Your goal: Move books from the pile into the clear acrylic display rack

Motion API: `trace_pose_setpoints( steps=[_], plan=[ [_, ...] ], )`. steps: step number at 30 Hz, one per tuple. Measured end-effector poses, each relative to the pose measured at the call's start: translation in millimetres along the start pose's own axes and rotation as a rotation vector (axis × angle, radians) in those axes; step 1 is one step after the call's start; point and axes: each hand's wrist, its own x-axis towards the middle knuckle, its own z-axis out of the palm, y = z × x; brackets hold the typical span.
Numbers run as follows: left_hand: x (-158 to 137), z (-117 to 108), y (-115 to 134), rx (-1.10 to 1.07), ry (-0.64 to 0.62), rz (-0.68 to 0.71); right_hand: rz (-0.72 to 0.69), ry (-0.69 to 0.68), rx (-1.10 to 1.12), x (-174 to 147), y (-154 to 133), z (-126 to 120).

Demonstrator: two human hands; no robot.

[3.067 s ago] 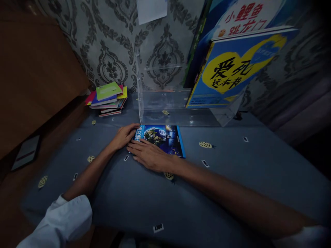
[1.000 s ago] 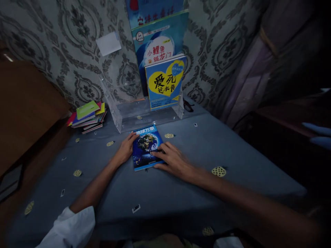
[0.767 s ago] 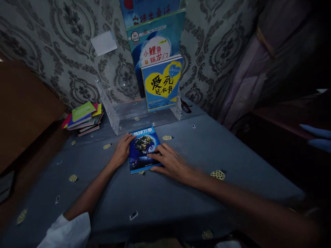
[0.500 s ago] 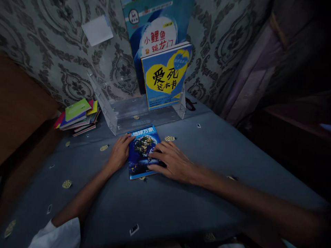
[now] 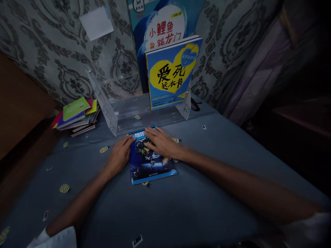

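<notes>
A dark blue book [image 5: 152, 168] with an Earth picture on its cover lies flat and closed on the table. My left hand [image 5: 120, 154] rests at its left edge, fingertips on the upper left of the cover. My right hand [image 5: 163, 143] lies over the upper right of the cover, fingers stretched out and hiding part of the title. Neither hand has its fingers wrapped round the book. Just behind it stands a clear acrylic book rack [image 5: 113, 119], which holds a blue book with a yellow heart [image 5: 172, 77] and a taller teal book [image 5: 165, 24] upright at its right side.
A loose pile of thin colourful books [image 5: 76, 115] sits left of the rack. Dark glasses [image 5: 196, 104] lie behind the rack's right end. The table has a grey-blue cloth [image 5: 124, 210] with pineapple prints. Patterned wallpaper [image 5: 64, 44] and a white card [image 5: 97, 23] are behind.
My right hand has slid from the lower right of the cover up towards its title, uncovering the lower part. The left hand stays at the left edge. The view has shifted slightly.
</notes>
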Motion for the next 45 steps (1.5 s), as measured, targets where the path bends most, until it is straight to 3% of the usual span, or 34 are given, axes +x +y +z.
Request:
trace_pose_setpoints(
  steps=[5, 13, 20, 26, 32, 45],
  plan=[
    [0, 0, 2, 0.016, -0.012, -0.023, 0.073, 0.026, -0.019, -13, 17, -4],
    [1, -3, 0, -0.028, -0.026, -0.048, 0.053, 0.08, 0.06, -22, 41, 4],
    [16, -10, 10, 0.044, -0.213, -0.06, 0.053, 0.107, 0.159, -15, 46, 1],
    [46, 1, 22, 0.009, -0.366, 0.039, 0.077, 0.117, 0.259, -13, 48, -4],
    [63, 9, 42, -0.03, -0.397, 0.208, 0.134, 0.123, 0.334, -13, 45, -7],
    [23, -4, 89, -0.105, -0.486, 0.466, 0.142, 0.126, 0.247, -9, 44, -3]
  ],
)
